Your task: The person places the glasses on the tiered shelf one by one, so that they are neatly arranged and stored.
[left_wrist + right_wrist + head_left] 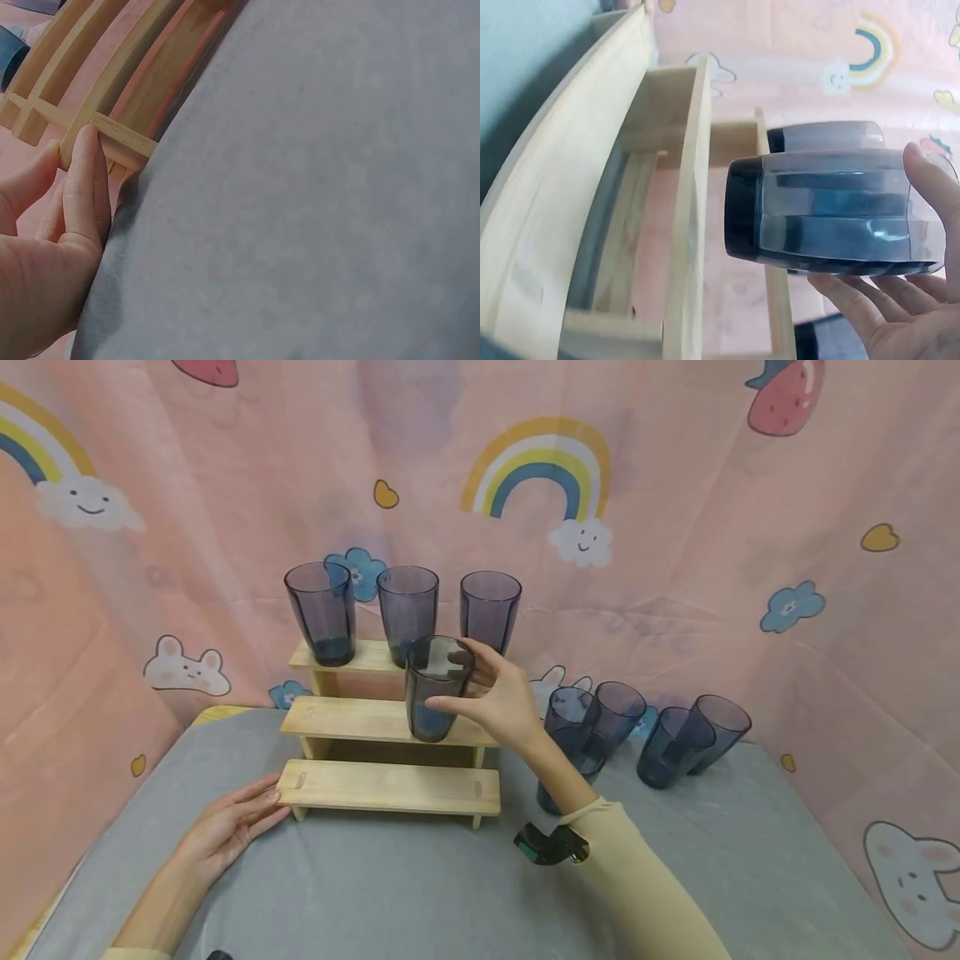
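Head view, on my feed: one translucent blue-grey glass tumbler, gripped between thumb and fingers of the right hand, before a pale wooden three-step rack. Left-wrist view: left hand, thumb and fingers pinching the lowest step's end. Right-wrist view: tumbler's dark base near the middle step.

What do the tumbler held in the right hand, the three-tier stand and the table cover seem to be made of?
Tumbler: glossy tinted glass, or possibly clear plastic; it is see-through with bright highlights, darkening at the bottom.
Three-tier stand: probably pale wood, smooth and matte; grain lines show.
Table cover: likely soft grey fabric; faintly mottled, without glare.
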A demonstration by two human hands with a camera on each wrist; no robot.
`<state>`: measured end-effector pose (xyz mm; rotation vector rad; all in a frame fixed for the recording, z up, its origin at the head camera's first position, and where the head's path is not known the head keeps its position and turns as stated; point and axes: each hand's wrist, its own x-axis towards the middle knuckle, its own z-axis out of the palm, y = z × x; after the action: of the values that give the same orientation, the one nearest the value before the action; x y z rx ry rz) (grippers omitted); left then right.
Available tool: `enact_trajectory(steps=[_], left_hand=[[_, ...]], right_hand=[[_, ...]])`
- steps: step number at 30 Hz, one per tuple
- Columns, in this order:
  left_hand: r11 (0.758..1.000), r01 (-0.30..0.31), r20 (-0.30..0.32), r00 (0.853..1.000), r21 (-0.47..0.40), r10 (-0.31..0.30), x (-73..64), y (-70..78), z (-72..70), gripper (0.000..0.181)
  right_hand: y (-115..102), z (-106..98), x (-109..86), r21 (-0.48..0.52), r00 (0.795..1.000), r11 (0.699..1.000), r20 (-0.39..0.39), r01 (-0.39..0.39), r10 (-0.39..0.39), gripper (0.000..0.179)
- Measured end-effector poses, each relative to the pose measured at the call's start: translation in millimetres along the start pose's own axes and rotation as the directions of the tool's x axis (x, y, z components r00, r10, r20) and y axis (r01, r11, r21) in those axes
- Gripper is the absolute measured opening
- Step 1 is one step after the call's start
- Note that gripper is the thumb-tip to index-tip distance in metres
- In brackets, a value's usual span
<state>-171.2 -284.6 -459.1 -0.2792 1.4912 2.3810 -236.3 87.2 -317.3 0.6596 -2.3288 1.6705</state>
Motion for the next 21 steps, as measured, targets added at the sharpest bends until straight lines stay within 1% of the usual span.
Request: enact_trajectory(steps=[6, 9, 11, 17, 21], left_hand=[[1.0, -0.007, 0.039, 0.999, 0.0, 0.007, 2.1, 0.7, -1.6, 0.029], [1.0, -0.011, 0.056, 0.998, -0.009, 0.012, 1.1, 2.7, -2.5, 0.03], [1.0, -0.011, 0.056, 0.998, -0.01, 0.012, 0.9, 3.3, -2.1, 0.029], [1.0, 0.009, 0.043, 0.999, -0.014, -0.009, 0.9, 2.8, -0.5, 0.027], [1.0, 0.01, 0.043, 0.999, -0.014, -0.009, 1.9, 1.2, -0.5, 0.026]], right_hand=[[-2, 26, 10.0, 0.01, 0.999, 0.999, 0.005, -0.044, 0.044, 0.083], [-2, 43, 16.7, 0.006, 0.999, 0.999, 0.012, -0.034, 0.034, 0.086], [-3, 54, 20.5, 0.002, 0.999, 1.0, 0.012, -0.031, 0.031, 0.087], [-8, 81, 30.2, 0.04, 0.999, 0.999, 0.026, -0.032, 0.031, 0.088], [-16, 95, 33.8, 0.011, 0.998, 0.999, 0.045, -0.033, 0.033, 0.09]])
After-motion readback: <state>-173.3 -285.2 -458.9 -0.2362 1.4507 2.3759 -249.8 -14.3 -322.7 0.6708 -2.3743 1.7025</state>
